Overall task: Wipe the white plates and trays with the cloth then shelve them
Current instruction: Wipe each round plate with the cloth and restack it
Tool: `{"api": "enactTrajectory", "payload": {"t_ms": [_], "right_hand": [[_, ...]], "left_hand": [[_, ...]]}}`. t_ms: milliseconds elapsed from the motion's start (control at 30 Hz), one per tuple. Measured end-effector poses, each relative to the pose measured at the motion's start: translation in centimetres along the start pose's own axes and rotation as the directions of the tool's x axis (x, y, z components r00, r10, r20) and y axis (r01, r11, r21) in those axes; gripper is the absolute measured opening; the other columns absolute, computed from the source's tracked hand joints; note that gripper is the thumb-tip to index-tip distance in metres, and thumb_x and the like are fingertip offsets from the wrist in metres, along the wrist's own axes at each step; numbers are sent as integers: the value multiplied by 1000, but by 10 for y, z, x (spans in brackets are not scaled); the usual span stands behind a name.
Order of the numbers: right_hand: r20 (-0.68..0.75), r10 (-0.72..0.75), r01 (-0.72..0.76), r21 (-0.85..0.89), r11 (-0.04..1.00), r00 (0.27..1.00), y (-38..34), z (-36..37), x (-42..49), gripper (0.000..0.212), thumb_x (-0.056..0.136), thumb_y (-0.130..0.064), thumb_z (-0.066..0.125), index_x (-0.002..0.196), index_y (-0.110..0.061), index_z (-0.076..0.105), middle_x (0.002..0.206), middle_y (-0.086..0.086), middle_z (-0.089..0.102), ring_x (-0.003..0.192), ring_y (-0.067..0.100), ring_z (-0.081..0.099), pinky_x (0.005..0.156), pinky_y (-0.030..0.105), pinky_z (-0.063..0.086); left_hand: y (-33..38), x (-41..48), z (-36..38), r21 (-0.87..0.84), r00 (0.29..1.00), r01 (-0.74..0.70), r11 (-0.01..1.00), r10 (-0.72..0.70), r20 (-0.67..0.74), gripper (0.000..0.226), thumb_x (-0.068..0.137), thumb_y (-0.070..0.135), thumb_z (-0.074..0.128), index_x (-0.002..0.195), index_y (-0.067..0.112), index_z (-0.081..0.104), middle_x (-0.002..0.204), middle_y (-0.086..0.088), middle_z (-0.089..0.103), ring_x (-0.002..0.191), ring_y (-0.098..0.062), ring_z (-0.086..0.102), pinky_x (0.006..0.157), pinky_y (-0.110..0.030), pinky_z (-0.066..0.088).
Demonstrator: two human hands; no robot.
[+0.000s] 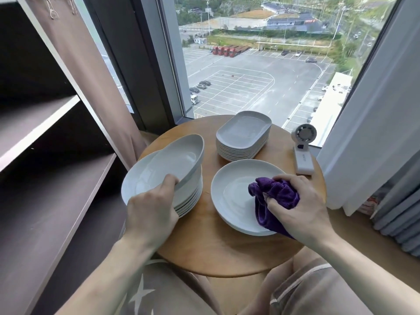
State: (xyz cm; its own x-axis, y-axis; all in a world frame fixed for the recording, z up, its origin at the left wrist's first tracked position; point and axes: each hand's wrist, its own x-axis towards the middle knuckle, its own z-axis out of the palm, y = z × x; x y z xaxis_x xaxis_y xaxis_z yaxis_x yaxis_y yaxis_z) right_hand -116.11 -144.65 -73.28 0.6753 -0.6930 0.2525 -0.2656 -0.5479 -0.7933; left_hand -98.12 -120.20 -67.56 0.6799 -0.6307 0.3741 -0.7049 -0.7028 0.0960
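Landmark: a round wooden table [216, 258] by a window; every place below is given from it.
Shelf unit [56, 133]: stands just off the table's left side, where the wiped pieces are meant to go.
Risk, table's left: a tilted plate [179, 160] is raised at an angle off the stack of plates [188, 201] and is held by its near rim alone. I judge that a slip would drop it back onto the stack and chip it. It could also nudge the stack, which sits close to the table's left edge.
Stack of trays [244, 133]: at the table's back centre, with no hand on it.
Risk, table's right: a single plate [229, 196] lies flat at the front right with nothing steadying it. A hard wipe could slide it toward the table's edge or into the small fan [303, 151] at the far right.
Left hand [151, 210]: closed on the tilted plate's near rim, thumb on the inside, fingers hidden beneath.
Right hand [302, 205]: fingers curled round the bunched purple cloth [279, 192], pressing it into the single plate's right half. A tail of cloth trails over the plate's near rim.
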Motion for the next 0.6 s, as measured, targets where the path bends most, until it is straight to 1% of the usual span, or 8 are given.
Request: {"api": "enactTrajectory", "payload": {"t_ms": [100,200,267,333,433,500,533,600], "right_hand": [[1,0,0,-11,1000,1000,1,0,-1,44,74,-36,83,114,-43,64,107,-25,57,102,-9,55,79,17,44],[9,-7,7,-13,1000,1000,-1,-1,-1,45,73,-42,81,115,-43,63,106,-24,57,103,-8,55,80,21,45],[14,-12,12,-10,1000,1000,-2,0,-1,45,73,-43,80,115,-43,63,106,-24,56,104,-9,54,81,22,46],[18,-15,15,-7,1000,1000,-3,1,0,46,73,-42,81,115,-42,64,107,-24,56,104,-8,54,82,22,45],[16,-15,15,-14,1000,1000,-4,2,-1,48,69,-52,74,115,-43,64,107,-26,56,104,-11,54,79,11,40],[23,-9,10,-31,999,1000,-5,2,-1,50,67,-55,69,116,-45,63,109,-27,56,104,-13,53,77,8,38],[28,-3,4,-37,999,1000,-5,2,-1,51,67,-56,69,116,-45,62,110,-27,56,104,-12,53,77,8,38],[38,6,-4,-50,999,999,-4,3,-1,52,67,-57,69,117,-44,62,110,-25,56,102,-4,56,80,10,39]], "left_hand": [[-5,3,1,25,999,46,999,-46,8,48,52,-17,76,86,12,58,43,2,48,32,-31,46,48,-13,8],[-6,4,1,46,998,62,997,-63,23,47,51,-17,76,84,11,57,43,2,44,32,-32,46,48,-15,8],[-7,3,0,58,997,62,996,-64,37,45,52,-17,75,84,11,58,44,4,40,33,-33,47,47,-18,12],[-7,2,0,79,996,60,995,-65,57,43,55,-16,75,84,11,59,45,2,44,35,-34,49,46,-21,18],[-7,2,1,113,994,29,993,-41,102,41,58,-14,75,85,11,60,46,-2,51,37,-35,50,45,-25,26],[-7,1,2,112,992,20,993,-34,125,37,62,-11,72,88,13,60,49,-3,53,40,-36,50,45,-27,30],[-7,1,2,101,992,23,995,-36,123,35,66,-8,70,89,15,60,51,-3,54,42,-35,49,46,-28,31],[-7,0,4,65,992,43,997,-51,114,29,72,-4,65,91,18,59,56,-2,56,47,-33,44,48,-30,31]]}}
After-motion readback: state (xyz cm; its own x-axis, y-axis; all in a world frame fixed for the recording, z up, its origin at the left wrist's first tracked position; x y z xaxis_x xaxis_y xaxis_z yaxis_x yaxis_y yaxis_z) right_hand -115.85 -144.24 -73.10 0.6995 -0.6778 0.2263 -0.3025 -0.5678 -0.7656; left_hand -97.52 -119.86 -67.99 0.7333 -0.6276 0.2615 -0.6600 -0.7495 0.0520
